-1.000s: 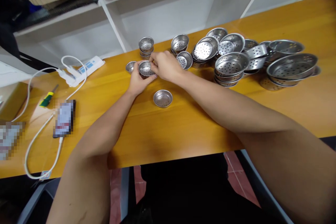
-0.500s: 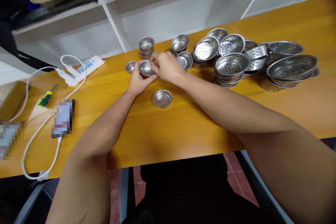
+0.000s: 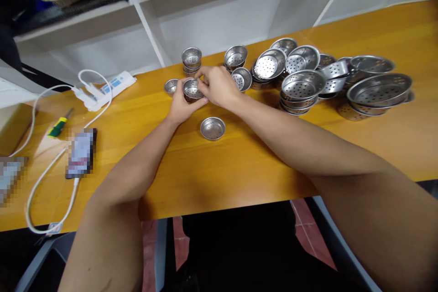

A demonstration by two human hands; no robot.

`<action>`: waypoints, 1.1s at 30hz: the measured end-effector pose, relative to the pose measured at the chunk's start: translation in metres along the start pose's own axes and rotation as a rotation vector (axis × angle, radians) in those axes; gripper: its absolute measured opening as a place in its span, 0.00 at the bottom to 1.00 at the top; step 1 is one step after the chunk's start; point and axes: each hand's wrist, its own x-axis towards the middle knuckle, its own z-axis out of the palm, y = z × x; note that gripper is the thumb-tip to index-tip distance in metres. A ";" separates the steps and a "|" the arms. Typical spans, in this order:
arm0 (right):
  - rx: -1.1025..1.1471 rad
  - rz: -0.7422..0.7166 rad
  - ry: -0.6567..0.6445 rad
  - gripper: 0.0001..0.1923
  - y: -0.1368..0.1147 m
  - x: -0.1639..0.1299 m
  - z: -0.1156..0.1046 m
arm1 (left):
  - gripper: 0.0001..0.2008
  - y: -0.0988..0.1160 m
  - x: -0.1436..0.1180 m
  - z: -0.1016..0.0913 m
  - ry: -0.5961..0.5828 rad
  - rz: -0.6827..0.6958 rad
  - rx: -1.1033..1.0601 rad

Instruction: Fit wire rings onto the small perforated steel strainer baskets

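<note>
My left hand [image 3: 180, 106] cups a small perforated steel strainer cup [image 3: 191, 89] just above the orange wooden table [image 3: 239, 164]. My right hand [image 3: 219, 86] pinches the same cup's right rim with its fingertips. A flat strainer dish [image 3: 212, 127] lies on the table just in front of both hands. A tiny strainer [image 3: 170, 86] sits left of the held cup, and a short stack of small cups [image 3: 191, 59] stands right behind it.
A heap of larger perforated steel bowls [image 3: 303, 83] spreads across the table's right side. At left lie a white power strip [image 3: 106, 90] with cable, a green-handled screwdriver [image 3: 59, 125] and a phone [image 3: 80, 153]. White shelving [image 3: 143, 18] rises behind the table.
Both hands stay on the small cup with only slight finger shifts. The view has drifted a little.
</note>
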 end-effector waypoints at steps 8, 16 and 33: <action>0.423 -0.116 -0.225 0.07 0.021 0.010 -0.026 | 0.48 -0.004 0.001 0.001 -0.037 -0.042 -0.138; 0.654 -0.107 -0.420 0.27 0.034 0.010 -0.032 | 0.46 -0.002 0.002 -0.002 -0.142 -0.166 -0.411; 0.739 -0.062 -0.393 0.20 0.036 0.012 -0.025 | 0.47 -0.001 0.002 -0.002 -0.098 -0.032 -0.273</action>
